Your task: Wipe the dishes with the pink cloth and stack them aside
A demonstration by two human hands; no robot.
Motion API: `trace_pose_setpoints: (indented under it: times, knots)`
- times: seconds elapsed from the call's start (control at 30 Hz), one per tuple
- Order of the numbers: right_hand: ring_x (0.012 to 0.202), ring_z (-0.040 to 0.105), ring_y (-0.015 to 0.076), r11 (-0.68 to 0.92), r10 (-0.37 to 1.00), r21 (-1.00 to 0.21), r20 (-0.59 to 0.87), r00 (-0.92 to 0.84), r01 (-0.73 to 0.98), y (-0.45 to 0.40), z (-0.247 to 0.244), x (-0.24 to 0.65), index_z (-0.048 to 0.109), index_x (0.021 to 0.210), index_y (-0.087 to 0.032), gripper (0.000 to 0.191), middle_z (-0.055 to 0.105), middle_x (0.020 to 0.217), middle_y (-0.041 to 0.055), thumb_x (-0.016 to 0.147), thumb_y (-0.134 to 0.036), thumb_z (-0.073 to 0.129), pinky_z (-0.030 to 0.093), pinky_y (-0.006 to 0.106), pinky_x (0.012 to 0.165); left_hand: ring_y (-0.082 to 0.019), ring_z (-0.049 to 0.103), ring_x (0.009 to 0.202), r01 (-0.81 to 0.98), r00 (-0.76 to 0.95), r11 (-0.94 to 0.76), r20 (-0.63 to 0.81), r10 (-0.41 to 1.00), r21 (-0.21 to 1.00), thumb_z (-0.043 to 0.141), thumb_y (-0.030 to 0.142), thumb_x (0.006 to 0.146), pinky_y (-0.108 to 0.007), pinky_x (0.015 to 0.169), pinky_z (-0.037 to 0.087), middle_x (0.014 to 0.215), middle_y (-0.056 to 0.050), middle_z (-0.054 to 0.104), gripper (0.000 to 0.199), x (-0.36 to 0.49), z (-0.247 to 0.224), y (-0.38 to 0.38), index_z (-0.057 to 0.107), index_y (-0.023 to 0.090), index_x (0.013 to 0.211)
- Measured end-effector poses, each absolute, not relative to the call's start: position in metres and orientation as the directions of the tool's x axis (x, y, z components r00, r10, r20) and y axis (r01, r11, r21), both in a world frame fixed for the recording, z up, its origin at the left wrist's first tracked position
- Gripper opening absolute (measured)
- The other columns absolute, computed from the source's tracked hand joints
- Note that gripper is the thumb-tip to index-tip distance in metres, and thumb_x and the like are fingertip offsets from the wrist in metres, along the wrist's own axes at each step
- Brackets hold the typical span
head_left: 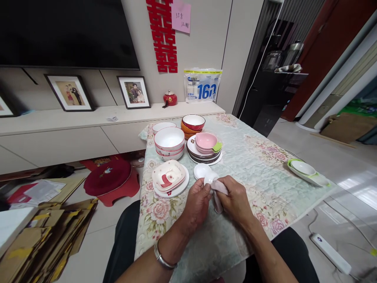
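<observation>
Now, closest in, a silver bangle (161, 255) circles the left wrist, and just ahead of it the left hand (198, 200) has thumb and fingers pinched together on a small white porcelain piece (209, 179). Over at four o'clock from that, the right hand (235, 196) is clamped on a pale cloth (221, 188), bunched against the porcelain, one end dangling at six.

So the piece sits between both hands, above the floral tablecloth (238, 147). Its bare rounded part seems to point toward eleven; fingers and cloth cover the rest, so I cannot tell its long axis.

Tense spot, this: the glaze looks slick, and a hard twist of cloth against a light left pinch could spin it loose, chipping it on the small white dishes (202, 171) just beyond at eleven.

Further out, a red-printed rectangular dish (168, 175) rests on a white plate (179, 192) at ten. Off at three, there's a green-edged dish (316, 180) near the table's edge. Pink bowls (206, 139) top a plate stack (203, 157) at twelve; red-rimmed white bowls (169, 138) rise at eleven. Farthest, a red lidded jar (170, 99) stands at eleven, a bag marked 160 (203, 88) at twelve.
</observation>
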State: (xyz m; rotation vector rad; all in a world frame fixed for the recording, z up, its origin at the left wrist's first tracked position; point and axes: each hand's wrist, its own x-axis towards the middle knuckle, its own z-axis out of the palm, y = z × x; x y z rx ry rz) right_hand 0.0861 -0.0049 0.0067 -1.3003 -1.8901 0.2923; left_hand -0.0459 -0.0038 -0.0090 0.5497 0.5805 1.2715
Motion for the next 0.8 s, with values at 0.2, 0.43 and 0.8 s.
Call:
trace_pose_setpoints:
  times: [0.2,0.43,0.8]
  knots:
    - [0.080,0.059,0.0206,0.412,0.835,-0.579,0.549,-0.038,0.704,0.0003,0.0064,0.0903,0.063,0.090,-0.018,0.011,0.060,0.084,0.0054,0.085,-0.015,0.053,0.044,0.031,0.071,-0.024,0.065,0.097,-0.696,0.233,0.240,-0.103,0.967,0.677,0.083,0.034,0.068,-0.033,0.087,0.046,0.096,-0.007,0.072,0.038,-0.0452,-0.0111,-0.0059,0.069,0.016,0.097]
    - [0.078,0.059,0.0186,0.450,0.874,-0.644,0.459,-0.158,0.619,-0.0013,0.0089,0.0908,0.063,0.086,-0.020,0.014,0.061,0.084,0.0038,0.081,-0.010,0.054,0.044,0.028,0.069,-0.023,0.065,0.097,-0.698,0.213,0.236,-0.118,0.970,0.676,0.083,0.034,0.067,-0.034,0.087,0.046,0.097,-0.007,0.072,0.035,-0.0455,-0.0092,-0.0047,0.069,0.017,0.095]
    - [0.078,0.059,0.0188,0.409,0.901,-0.660,0.401,-0.165,0.631,-0.0008,0.0101,0.0936,0.064,0.086,-0.020,0.013,0.063,0.084,0.0039,0.082,-0.012,0.054,0.043,0.028,0.070,-0.023,0.065,0.095,-0.708,0.215,0.239,-0.119,0.969,0.664,0.083,0.032,0.067,-0.034,0.087,0.047,0.091,-0.007,0.072,0.035,-0.0457,-0.0090,-0.0045,0.069,0.016,0.094]
